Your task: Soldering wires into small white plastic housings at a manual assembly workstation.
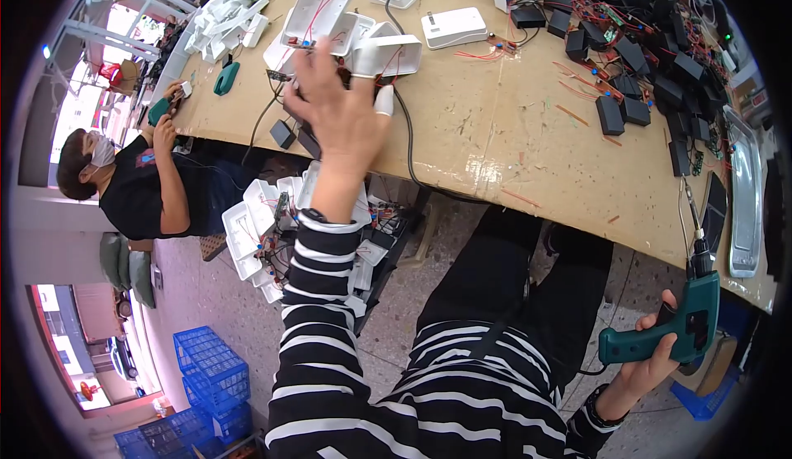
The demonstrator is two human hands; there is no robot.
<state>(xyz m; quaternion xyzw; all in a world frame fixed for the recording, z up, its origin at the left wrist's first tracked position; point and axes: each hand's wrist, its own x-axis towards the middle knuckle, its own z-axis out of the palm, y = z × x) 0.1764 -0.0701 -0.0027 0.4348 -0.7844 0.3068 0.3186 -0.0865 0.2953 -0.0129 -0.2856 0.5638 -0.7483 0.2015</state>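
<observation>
My left hand (pixel 338 117) is raised over the left part of the table with its fingers spread, slightly blurred. White covers sit on two of its fingertips. Around and beneath it lie open white plastic housings (pixel 320 5) with red wires inside. A small component (pixel 299 43) shows by the fingertips; whether it touches them I cannot tell. My right hand (pixel 652 364) is wrapped round a green soldering gun (pixel 697 319) at the table's right edge. The gun's thin metal tip points away from me, close to a black block (pixel 679 159).
Black blocks with red wires and circuit boards (pixel 631 47) are heaped at the far right, near a metal tray (pixel 745 195). White housings (pixel 231 14) are piled far left; more fill a container (pixel 247 228) below the edge. Another person (pixel 136 178) works at left. A dark cable (pixel 408 137) crosses the table.
</observation>
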